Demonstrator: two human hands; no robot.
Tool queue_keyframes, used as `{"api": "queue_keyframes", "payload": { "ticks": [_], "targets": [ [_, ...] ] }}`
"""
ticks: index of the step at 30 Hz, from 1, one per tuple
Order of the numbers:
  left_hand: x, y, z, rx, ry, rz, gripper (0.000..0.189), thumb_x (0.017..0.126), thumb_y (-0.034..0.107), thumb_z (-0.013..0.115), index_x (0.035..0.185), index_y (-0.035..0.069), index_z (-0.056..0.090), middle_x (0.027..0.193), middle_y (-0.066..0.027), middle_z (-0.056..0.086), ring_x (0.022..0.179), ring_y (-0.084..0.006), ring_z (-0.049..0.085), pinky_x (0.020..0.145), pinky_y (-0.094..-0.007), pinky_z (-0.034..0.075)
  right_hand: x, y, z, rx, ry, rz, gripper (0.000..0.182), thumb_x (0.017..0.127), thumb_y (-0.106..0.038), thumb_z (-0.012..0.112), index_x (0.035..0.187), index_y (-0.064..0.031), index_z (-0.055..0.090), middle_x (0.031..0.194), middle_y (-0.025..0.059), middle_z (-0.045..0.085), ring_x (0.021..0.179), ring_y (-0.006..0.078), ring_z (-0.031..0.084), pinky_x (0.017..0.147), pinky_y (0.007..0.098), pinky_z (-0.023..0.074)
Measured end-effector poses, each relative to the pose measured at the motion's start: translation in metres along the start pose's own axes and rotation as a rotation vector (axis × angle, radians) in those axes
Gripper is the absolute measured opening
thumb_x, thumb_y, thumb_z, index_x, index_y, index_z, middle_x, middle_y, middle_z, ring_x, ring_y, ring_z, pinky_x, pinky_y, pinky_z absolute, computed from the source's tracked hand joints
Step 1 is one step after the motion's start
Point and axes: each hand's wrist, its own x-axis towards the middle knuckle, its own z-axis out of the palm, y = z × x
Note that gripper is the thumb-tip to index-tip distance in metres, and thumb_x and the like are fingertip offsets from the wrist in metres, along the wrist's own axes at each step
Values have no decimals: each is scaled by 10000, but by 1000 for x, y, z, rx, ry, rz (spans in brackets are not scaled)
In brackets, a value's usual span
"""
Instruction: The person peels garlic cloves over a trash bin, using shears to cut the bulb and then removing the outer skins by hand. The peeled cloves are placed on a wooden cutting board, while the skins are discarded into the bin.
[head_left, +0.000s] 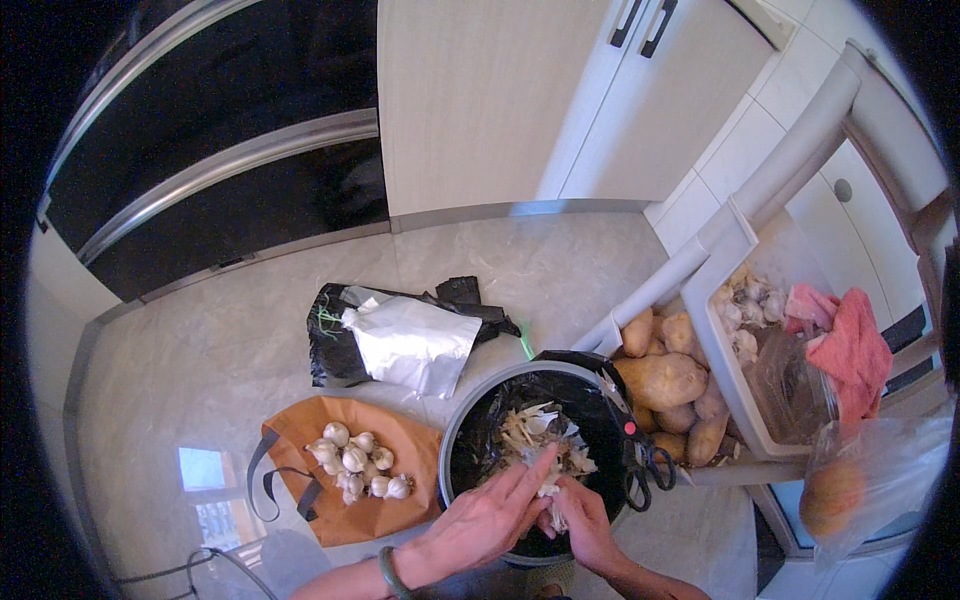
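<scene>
Over a round bin lined with a black plastic bag, both hands meet at a partly hidden garlic bulb. My right hand grips the bulb, whose dry, papery end hangs below the fingers. From the left, my left hand reaches across, its forefinger stretched out against the garlic; its thumb is hidden, so its grip is unclear. Garlic skins and dry stalks lie inside the bin. Black-handled scissors hang on the bin's right rim. Several garlic bulbs rest on an orange bag at the left.
Black and white plastic bags lie on the tiled floor behind the bin. To the right stands a rack with potatoes, a grey basket of garlic, and a pink cloth. Cabinet doors and a black-fronted appliance border the floor.
</scene>
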Motion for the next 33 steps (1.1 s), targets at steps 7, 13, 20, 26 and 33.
{"api": "queue_keyframes", "payload": {
  "ticks": [7, 13, 20, 26, 33],
  "targets": [
    [-5, -5, 3, -33, 22, 140, 583, 908, 110, 543, 1421, 17, 283, 1069, -211, 536, 952, -377, 585, 791, -398, 513, -1, 1, 2, -216, 86, -173, 210, 940, -213, 554, 852, -22, 573, 672, 10, 535, 567, 64, 454, 487, 229, 351],
    [-1, -5, 1, -207, -54, 211, 491, 926, 85, 481, 1374, -40, 325, 1122, -230, 508, 1005, -395, 559, 853, -402, 484, -11, -9, 8, -119, 66, -61, 324, 980, -258, 430, 838, 5, 556, 630, 33, 526, 510, 82, 452, 459, 240, 345],
    [2, -14, 5, -331, -106, 198, 371, 958, 112, 442, 1291, -42, 386, 1142, -228, 497, 1065, -399, 530, 889, -420, 457, -15, 0, 9, -55, 88, -85, 311, 991, -245, 430, 848, -7, 568, 611, 14, 504, 497, 73, 441, 437, 233, 339],
    [3, -12, 1, -396, -137, 179, 289, 972, 116, 413, 1220, -32, 422, 1113, -225, 516, 1050, -409, 536, 885, -431, 450, -17, -3, 13, -38, 100, -114, 307, 998, -241, 429, 826, -20, 555, 602, 10, 497, 486, 72, 434, 424, 231, 333],
    [7, -21, 4, -508, -25, 237, 294, 1002, 166, 342, 1217, 7, 466, 949, -162, 574, 861, -307, 583, 786, -359, 467, -14, -1, 10, 180, 84, 1, 416, 1013, -323, 377, 766, -27, 531, 576, 31, 492, 460, 87, 429, 416, 235, 320]
  ]
}}
